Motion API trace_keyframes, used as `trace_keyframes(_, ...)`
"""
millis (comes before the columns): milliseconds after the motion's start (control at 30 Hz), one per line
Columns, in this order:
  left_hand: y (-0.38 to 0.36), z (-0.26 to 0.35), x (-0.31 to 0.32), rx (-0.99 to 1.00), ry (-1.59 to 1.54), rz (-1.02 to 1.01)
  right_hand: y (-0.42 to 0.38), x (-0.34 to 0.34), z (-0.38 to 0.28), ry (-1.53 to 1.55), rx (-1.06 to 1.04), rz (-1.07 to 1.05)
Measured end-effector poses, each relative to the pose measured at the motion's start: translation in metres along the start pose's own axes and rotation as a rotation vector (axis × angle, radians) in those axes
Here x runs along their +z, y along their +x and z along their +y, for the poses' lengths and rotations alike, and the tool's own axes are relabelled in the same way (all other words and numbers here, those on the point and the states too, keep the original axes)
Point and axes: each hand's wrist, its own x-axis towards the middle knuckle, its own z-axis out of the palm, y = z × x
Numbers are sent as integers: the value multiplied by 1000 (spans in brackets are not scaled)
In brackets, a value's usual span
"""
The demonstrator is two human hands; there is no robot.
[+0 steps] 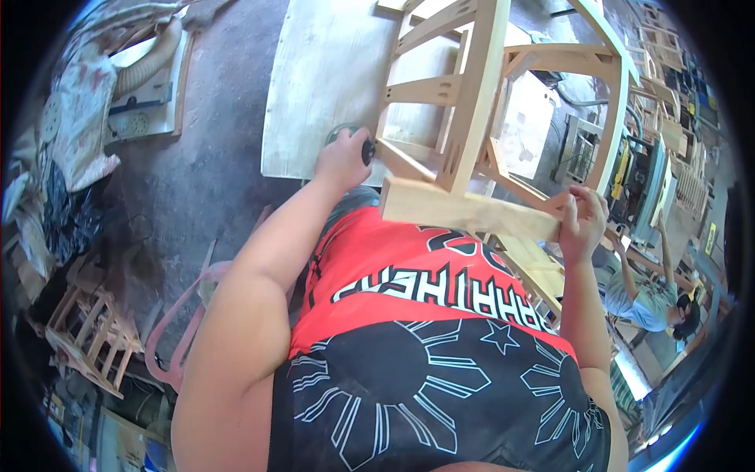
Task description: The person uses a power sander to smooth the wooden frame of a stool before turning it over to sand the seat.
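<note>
My left hand (344,160) is closed round a dark, rounded tool (367,151) at the lower edge of a pale board (322,86). Most of the tool is hidden under the fingers. Beside it stands a light wooden chair-like frame (476,94) with slats and a curved rail, tilted across the board. A thick wooden rail (464,211) of the frame lies crosswise in front of my torso. My right hand (582,224) grips the right end of this rail, thumb and fingers bent round it.
A person in a light shirt (649,303) works at the right. Wooden frames (94,338) stand at the lower left, near a pink plastic chair (169,338). A hose (149,63) and cloth sacks (79,134) are at the upper left. More wooden parts are stacked far right.
</note>
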Motion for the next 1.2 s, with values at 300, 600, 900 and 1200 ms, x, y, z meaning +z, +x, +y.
trace_keyframes(300,3,4,-5,-23,25,-62,2,-4,-3,18,-14,-35)
trace_keyframes(600,9,0,-3,25,46,-47,6,-6,-5,0,-36,-36)
trace_keyframes(900,7,1,-9,90,95,-123,10,-8,-8,2,-67,-22)
trace_keyframes(1200,14,1,-20,118,123,-202,9,-8,-8,14,-72,-17)
